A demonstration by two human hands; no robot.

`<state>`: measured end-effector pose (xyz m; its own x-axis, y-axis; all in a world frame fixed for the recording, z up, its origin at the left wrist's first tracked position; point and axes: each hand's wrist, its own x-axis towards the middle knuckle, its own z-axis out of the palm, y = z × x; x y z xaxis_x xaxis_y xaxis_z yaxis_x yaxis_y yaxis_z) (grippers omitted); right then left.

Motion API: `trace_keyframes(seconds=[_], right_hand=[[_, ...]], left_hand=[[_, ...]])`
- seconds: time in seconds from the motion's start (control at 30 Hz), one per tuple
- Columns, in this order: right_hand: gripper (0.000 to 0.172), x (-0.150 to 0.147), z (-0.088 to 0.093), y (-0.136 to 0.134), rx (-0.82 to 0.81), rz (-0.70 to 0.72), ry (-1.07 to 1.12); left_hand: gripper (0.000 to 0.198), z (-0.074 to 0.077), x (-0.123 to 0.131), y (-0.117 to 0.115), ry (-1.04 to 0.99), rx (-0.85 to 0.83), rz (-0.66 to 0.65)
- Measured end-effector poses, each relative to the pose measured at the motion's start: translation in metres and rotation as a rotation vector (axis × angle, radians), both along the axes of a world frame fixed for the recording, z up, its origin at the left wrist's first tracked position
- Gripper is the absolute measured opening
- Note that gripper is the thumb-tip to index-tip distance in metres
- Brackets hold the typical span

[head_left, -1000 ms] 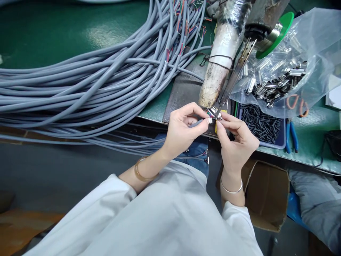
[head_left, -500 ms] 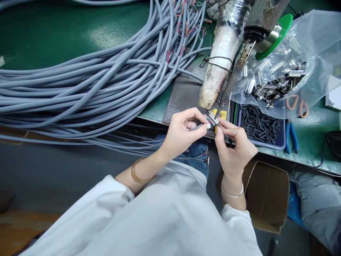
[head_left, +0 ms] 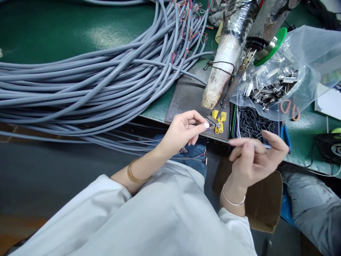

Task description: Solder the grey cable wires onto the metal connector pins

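My left hand (head_left: 183,131) pinches the end of a thin grey cable whose small metal connector (head_left: 212,121) sticks out past my fingertips, just above a yellow clip (head_left: 218,123) on the dark metal plate (head_left: 186,96). My right hand (head_left: 254,154) hovers to the right, off the table edge, blurred, with the fingers spread and nothing in them. Its fingertips are near the blue tray of small black tubes (head_left: 253,124). A white-wrapped soldering tool (head_left: 222,71) slants down towards the connector.
A big bundle of grey cables (head_left: 87,81) covers the green table on the left. A clear plastic bag of metal connector shells (head_left: 277,83) lies at the right, with blue-handled pliers (head_left: 285,135) beside the tray. A cardboard box (head_left: 266,199) stands below the table edge.
My right hand has let go of the connector and swung away to the right, with its fingers opened. My left hand still holds the cable end with the connector.
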<state>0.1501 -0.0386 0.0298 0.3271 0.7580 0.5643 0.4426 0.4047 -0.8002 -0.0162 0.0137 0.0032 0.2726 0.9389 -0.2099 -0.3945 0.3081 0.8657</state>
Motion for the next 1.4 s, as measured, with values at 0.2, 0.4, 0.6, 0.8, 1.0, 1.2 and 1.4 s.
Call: trace_keyframes(seconds=[0.2, 0.4, 0.6, 0.8, 1.0, 1.2, 1.4], right_hand=[[0.007, -0.003, -0.013, 0.012, -0.166, 0.022, -0.219], [0.007, -0.005, -0.015, 0.022, -0.173, 0.095, -0.223], [0.01, -0.005, -0.012, 0.025, -0.157, 0.125, -0.173], [0.012, -0.005, -0.008, 0.029, -0.121, 0.105, -0.267], [0.01, -0.003, -0.007, 0.029, -0.079, 0.11, -0.397], [0.007, 0.0, -0.012, 0.024, -0.116, 0.097, -0.431], [0.012, 0.0, -0.012, 0.019, -0.042, 0.07, -0.486]], left_hand=[[0.021, 0.003, 0.002, 0.005, 0.014, 0.015, 0.027], [0.02, 0.007, 0.006, 0.007, 0.086, 0.077, 0.105], [0.015, 0.011, 0.007, 0.008, 0.113, 0.119, 0.148], [0.014, 0.011, 0.006, 0.008, 0.121, 0.135, 0.149], [0.016, 0.012, 0.005, 0.008, 0.196, 0.119, 0.119], [0.014, 0.009, 0.003, 0.004, 0.26, 0.121, 0.077], [0.008, 0.007, 0.004, -0.004, 0.352, 0.209, 0.077]])
